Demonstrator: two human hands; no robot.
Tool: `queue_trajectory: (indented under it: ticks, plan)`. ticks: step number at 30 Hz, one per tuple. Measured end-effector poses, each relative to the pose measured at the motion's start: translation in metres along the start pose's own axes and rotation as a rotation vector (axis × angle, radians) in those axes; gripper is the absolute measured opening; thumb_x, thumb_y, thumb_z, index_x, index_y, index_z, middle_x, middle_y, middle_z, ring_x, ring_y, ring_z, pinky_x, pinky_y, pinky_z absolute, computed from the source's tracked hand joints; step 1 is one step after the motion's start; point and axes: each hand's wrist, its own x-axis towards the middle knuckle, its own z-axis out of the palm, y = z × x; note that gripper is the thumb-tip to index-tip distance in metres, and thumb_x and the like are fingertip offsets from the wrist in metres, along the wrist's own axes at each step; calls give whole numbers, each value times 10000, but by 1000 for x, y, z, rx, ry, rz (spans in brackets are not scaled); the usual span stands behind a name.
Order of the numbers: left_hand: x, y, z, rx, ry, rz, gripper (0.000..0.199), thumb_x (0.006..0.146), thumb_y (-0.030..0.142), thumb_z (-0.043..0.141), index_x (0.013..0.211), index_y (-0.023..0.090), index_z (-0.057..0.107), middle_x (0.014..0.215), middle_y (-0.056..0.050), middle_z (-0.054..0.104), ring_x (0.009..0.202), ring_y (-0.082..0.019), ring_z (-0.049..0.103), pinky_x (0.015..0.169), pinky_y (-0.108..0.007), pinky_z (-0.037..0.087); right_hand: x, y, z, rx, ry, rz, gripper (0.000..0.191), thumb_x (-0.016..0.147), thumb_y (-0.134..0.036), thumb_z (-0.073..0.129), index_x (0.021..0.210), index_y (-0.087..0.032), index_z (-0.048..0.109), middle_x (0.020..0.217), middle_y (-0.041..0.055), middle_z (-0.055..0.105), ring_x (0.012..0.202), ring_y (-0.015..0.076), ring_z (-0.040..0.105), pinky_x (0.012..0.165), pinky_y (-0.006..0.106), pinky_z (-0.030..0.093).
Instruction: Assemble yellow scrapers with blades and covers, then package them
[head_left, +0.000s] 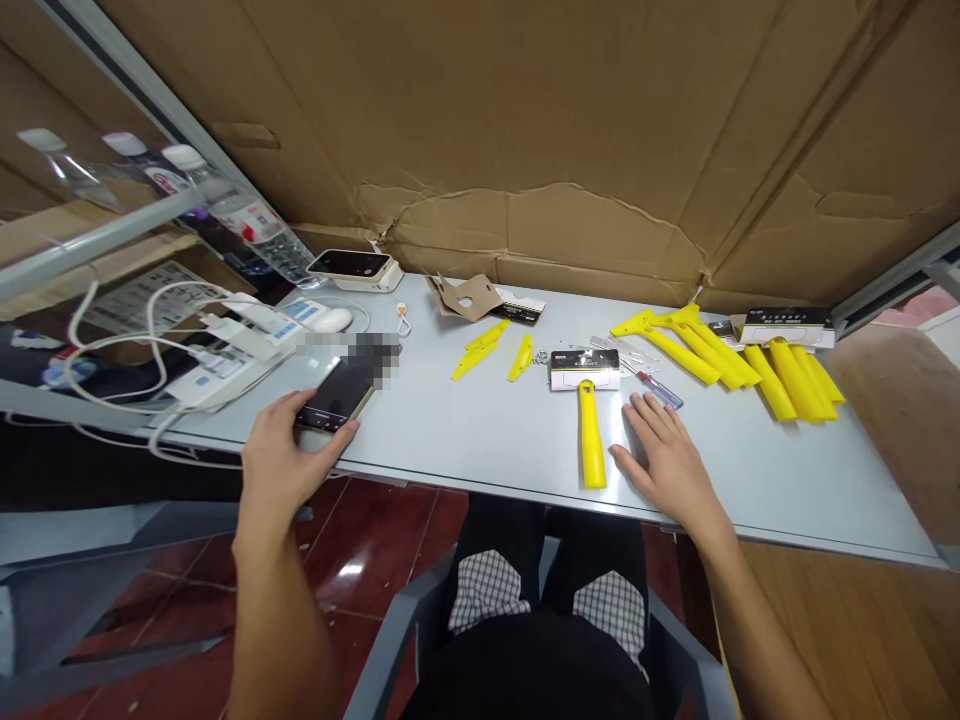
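My left hand [289, 450] grips the near end of a dark smartphone [341, 390], thumb on one side and fingers on the other, at the left of the table. My right hand [660, 450] lies on the tabletop with its fingers stretched out, holding nothing. Just left of it is a yellow handle [591, 440] with a black and white card sleeve [585, 369] across its top. A screwdriver [660, 390] with a clear bluish grip lies beyond my right fingertips. Flat yellow blade-shaped pieces [480, 350] rest near the table's middle.
Several yellow handles [697, 345] and sleeved ones [799, 380] lie at the right. Folded cardboard [463, 297] sits at the back. A power strip [225, 365] with white cables, a second phone [352, 264] and plastic bottles [255, 225] occupy the left. A cardboard wall [525, 130] rises behind.
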Motion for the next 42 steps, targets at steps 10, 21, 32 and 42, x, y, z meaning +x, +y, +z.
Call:
queue_trajectory:
  ticks: [10, 21, 32, 42]
  plan:
    - [-11, -4, 6, -112, 184, 106, 368, 921, 482, 788, 1179, 222, 763, 1471, -151, 633, 1321, -369, 667, 1166, -543, 513, 0, 1, 1, -10, 1, -2, 653, 1094, -542, 464, 1580, -110, 522, 1694, 155, 470, 1620, 359, 358, 1327, 595, 312]
    - [-10, -2, 5, -113, 164, 113, 338, 925, 441, 784, 1218, 278, 743, 1495, -120, 605, 1355, -367, 642, 1184, -563, 500, -1, 1, 1, -3, -5, 2, 648, 1092, -539, 471, 1589, -125, 511, 1699, 152, 462, 1627, 349, 346, 1324, 608, 314]
    - [132, 6, 8, 25, 48, 311, 449, 979, 406, 608, 1298, 117, 736, 1363, -160, 684, 1330, -293, 588, 1199, -491, 418, -1, 0, 1, -4, -17, 11, 655, 1093, -538, 470, 1592, -116, 507, 1705, 152, 454, 1631, 345, 337, 1336, 593, 297]
    - [232, -16, 53, 61, -120, 357, 454, 953, 291, 597, 1320, 52, 714, 1309, -151, 682, 1241, -245, 525, 1191, -473, 350, -1, -1, 1, 10, 5, 0, 640, 1090, -533, 483, 1571, -115, 530, 1697, 154, 465, 1622, 352, 355, 1321, 605, 324]
